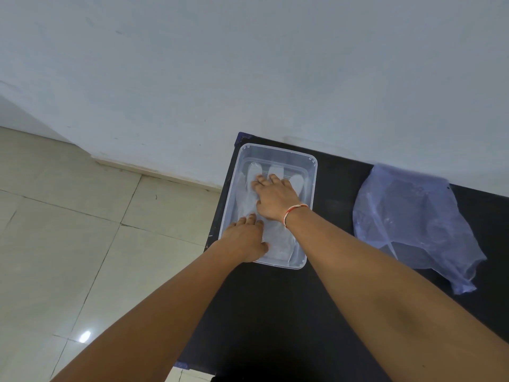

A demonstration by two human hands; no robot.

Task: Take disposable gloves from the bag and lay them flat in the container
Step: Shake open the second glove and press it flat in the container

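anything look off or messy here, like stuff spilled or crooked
Nothing stands out. Both hands, left hand and right hand, press a clear glove flat inside the container. The bag lies crumpled to its right on the table; nothing spilled.

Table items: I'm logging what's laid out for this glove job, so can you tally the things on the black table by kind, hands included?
Clear plastic container: 1
Bluish plastic bag: 1
Hands pressing flat in the container: 2, left hand and right hand
Gloves in the container: at least 1; translucent layers make the exact count unclear
Total: at least 5
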